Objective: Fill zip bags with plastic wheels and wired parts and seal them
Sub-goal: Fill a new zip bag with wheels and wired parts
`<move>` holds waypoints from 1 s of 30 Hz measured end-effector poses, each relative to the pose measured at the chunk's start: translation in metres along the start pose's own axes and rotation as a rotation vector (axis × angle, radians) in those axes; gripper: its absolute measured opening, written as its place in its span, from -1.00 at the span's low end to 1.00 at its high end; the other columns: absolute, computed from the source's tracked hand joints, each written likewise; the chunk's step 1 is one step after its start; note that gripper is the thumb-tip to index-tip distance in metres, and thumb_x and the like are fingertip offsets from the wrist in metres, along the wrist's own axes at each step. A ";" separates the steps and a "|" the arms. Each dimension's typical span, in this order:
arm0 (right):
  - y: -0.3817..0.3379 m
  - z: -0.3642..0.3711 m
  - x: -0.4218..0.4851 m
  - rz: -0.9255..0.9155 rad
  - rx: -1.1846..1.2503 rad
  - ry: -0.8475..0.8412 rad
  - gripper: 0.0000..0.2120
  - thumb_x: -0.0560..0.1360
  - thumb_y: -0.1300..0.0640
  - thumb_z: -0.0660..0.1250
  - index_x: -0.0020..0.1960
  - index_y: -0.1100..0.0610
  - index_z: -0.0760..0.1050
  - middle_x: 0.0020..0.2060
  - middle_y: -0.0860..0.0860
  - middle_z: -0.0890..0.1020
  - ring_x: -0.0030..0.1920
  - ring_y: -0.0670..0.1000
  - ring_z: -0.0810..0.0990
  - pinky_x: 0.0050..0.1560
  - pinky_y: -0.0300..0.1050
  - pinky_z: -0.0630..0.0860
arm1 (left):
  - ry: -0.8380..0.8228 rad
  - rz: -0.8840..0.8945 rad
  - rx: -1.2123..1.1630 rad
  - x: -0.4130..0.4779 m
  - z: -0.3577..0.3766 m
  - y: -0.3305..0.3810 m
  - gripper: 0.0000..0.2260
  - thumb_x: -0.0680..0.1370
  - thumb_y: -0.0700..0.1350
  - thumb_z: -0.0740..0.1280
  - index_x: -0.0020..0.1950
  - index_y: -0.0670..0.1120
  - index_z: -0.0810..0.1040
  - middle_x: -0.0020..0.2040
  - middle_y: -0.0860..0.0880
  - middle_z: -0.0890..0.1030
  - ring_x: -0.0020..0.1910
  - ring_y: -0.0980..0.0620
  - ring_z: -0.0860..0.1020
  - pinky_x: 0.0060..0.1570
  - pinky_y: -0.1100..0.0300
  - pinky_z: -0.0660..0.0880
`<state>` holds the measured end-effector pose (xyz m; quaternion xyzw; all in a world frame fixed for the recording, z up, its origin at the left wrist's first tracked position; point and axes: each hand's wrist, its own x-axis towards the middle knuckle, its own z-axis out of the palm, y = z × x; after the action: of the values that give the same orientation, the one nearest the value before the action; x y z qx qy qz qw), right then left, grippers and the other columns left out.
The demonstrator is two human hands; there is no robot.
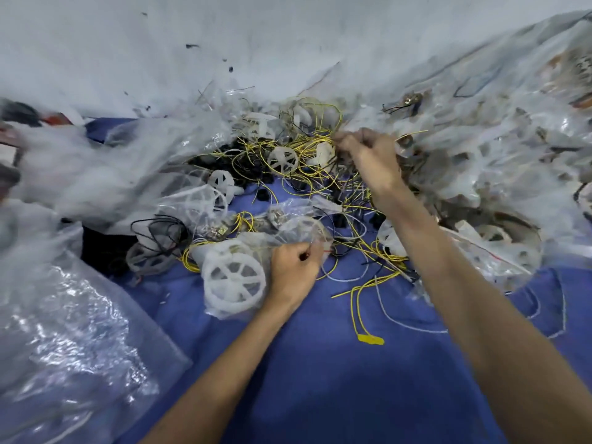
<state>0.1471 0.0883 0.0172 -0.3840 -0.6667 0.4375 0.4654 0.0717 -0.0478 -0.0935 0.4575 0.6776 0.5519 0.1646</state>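
A clear zip bag (256, 245) lies on the blue cloth with a white plastic wheel (234, 279) inside it. My left hand (296, 269) pinches the bag's edge at its right side. Farther back, my right hand (368, 155) is closed on yellow wires in the tangled pile of wired parts (307, 165). Two loose white wheels (283, 159) (221, 181) rest in that pile. Motion blur hides what exactly the right fingers hold beyond the wires.
Heaps of clear plastic bags rise at the left (80, 331) and right (496, 155), the right ones filled with parts. A yellow wire with a flat tag (370, 339) and a white wire (400, 318) trail over the blue cloth (320, 379). A pale wall stands behind.
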 end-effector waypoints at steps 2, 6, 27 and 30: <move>0.014 0.004 -0.014 0.045 0.140 -0.066 -0.80 0.46 0.24 0.29 -0.19 0.40 0.46 -0.17 0.17 0.69 -0.06 0.09 0.67 0.02 -0.01 0.49 | 0.045 0.013 0.000 -0.003 -0.001 0.002 -0.53 0.45 -0.20 0.32 -0.51 0.00 0.09 -0.49 0.01 0.10 -0.50 0.16 0.10 -0.46 0.19 0.08; 0.025 0.001 -0.022 0.140 0.442 -0.152 -0.89 0.57 0.26 0.17 -0.10 0.21 0.45 -0.36 0.03 0.67 -0.31 0.02 0.66 -0.02 0.01 0.56 | 0.160 0.068 0.072 -0.008 -0.003 0.003 -0.72 0.31 -0.09 0.27 -0.51 0.00 0.20 -0.56 0.03 0.22 -0.52 0.13 0.28 -0.48 0.36 0.18; 0.021 -0.008 -0.005 0.346 0.441 -0.510 -0.72 0.63 -0.04 0.00 -0.03 0.09 0.40 -0.23 0.06 0.65 -0.50 -0.06 0.38 -0.68 -0.36 0.12 | -0.180 0.085 0.724 0.006 -0.011 0.009 -0.65 0.39 0.06 0.37 -0.44 -0.05 0.29 -0.44 0.03 0.42 -0.23 -0.09 0.54 -0.36 0.16 0.26; 0.012 -0.015 -0.011 0.257 0.361 -0.610 -0.72 0.63 -0.04 0.01 -0.04 0.09 0.41 -0.24 0.08 0.66 -0.51 -0.05 0.37 -0.67 -0.37 0.12 | -0.243 0.228 0.885 0.015 -0.029 0.037 -0.71 0.45 0.01 0.28 -0.37 -0.05 0.26 -0.25 0.01 0.50 -0.11 -0.15 0.53 -0.26 0.12 0.29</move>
<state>0.1660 0.0854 0.0055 -0.2283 -0.6333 0.6970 0.2471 0.0584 -0.0540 -0.0457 0.6165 0.7688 0.1671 -0.0296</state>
